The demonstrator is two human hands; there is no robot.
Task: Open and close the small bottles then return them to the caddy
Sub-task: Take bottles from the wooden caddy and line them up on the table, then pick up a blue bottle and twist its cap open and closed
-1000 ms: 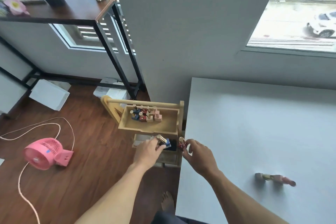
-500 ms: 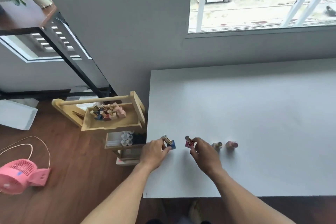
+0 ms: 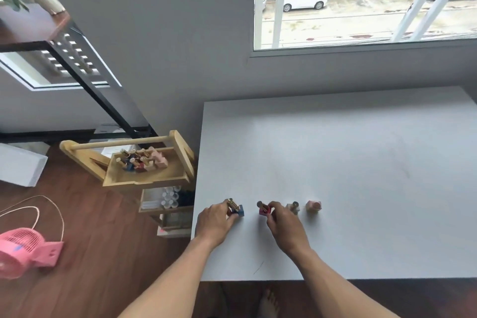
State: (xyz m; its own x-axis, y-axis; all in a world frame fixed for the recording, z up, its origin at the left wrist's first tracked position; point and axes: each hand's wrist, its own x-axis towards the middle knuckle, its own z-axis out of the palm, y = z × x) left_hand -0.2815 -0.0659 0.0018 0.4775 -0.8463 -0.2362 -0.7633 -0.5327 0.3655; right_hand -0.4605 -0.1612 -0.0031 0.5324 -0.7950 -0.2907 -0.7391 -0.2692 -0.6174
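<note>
On the white table (image 3: 348, 162), near its left front part, my left hand (image 3: 214, 223) grips a small blue bottle (image 3: 238, 210) with a gold cap. My right hand (image 3: 284, 227) grips a small red bottle (image 3: 263, 209) with a gold cap just to its right. Both bottles rest on the table top. Further right stand a pale bottle with a gold cap (image 3: 294, 207) and a pink bottle (image 3: 314, 205), both untouched. The wooden caddy (image 3: 144, 178) stands left of the table, with several more small bottles (image 3: 142, 160) in its top tray.
A lower caddy shelf holds white-capped bottles (image 3: 170, 196). A pink fan (image 3: 24, 250) with a cord lies on the wooden floor at left. A black-framed shelf (image 3: 85, 80) stands behind the caddy. A window (image 3: 361, 0) is above the table's far edge.
Both hands carried the blue and red bottles from beside the caddy onto the table, and the bottles now rest on it. My view swung right toward the table.
</note>
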